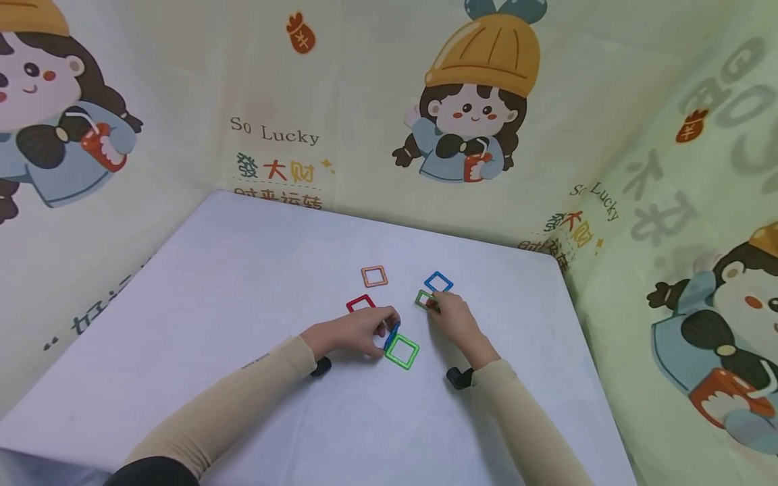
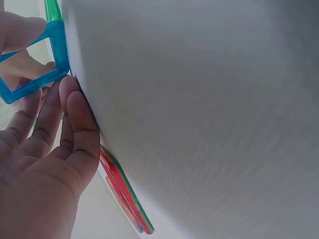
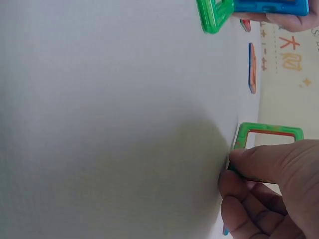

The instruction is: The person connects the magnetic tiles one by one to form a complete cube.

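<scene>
In the head view, my left hand (image 1: 360, 333) holds a blue square magnetic tile (image 1: 392, 337) on edge. Its thumb and fingertips touch the blue frame (image 2: 60, 47) in the left wrist view. Against that tile's lower edge, a bright green square tile (image 1: 412, 358) lies on the table. My right hand (image 1: 458, 324) pinches another green square tile (image 1: 419, 298) between thumb and fingers. In the right wrist view this green frame (image 3: 271, 127) is tilted up from the table, its near side partly hidden by the thumb.
Beyond the hands lie an orange square tile (image 1: 373, 267), a red one (image 1: 356, 300) partly hidden by the left hand, and a blue one (image 1: 445, 277) close to the right hand. The white table (image 1: 273, 256) meets printed cloth walls (image 1: 365, 101) at its back and sides.
</scene>
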Tool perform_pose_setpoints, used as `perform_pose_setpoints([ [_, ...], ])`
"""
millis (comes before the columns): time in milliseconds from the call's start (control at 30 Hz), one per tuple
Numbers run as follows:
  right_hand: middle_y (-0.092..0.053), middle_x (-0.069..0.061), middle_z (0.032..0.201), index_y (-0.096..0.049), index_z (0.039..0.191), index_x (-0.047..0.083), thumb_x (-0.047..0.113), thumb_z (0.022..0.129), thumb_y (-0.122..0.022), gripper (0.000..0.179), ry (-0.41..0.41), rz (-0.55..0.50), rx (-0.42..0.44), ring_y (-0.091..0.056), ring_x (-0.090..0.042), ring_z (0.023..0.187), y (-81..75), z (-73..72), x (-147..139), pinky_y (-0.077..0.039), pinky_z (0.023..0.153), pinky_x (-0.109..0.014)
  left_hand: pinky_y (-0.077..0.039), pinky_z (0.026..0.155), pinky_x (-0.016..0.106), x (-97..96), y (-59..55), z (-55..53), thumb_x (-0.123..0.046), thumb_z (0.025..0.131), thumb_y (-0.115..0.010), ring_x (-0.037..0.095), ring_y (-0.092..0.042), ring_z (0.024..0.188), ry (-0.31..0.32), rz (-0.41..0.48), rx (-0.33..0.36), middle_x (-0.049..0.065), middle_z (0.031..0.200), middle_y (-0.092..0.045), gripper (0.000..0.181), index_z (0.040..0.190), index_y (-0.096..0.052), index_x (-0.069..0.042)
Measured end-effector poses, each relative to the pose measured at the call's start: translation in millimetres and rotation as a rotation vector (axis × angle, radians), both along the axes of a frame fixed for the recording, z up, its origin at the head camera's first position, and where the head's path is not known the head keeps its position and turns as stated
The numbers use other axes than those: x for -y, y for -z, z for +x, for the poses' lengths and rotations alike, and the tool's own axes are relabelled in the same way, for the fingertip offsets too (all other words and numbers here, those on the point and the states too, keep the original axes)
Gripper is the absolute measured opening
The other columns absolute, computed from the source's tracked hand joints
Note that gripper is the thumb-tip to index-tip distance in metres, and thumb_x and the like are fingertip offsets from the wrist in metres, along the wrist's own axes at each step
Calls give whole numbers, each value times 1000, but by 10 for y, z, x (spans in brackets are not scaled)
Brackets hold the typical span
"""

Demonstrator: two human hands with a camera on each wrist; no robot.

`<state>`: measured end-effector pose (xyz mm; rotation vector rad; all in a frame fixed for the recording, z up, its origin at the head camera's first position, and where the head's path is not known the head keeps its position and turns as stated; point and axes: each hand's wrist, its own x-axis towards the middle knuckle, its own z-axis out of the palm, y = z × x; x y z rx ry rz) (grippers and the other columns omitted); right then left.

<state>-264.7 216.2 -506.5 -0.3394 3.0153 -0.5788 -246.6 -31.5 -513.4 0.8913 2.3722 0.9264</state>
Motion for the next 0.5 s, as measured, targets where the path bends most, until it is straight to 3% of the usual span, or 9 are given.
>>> perform_pose_setpoints([
  [500,-70,-5,94,-70,104,9,12,96,-72,9,28,-23,44,-57,-18,80,7,78,23,-52,75,-34,-53,87,24,-14,-11,8,-16,81,-86,10,-59,99,-1,1,0,-8,115,-61,58,130,-55,-18],
])
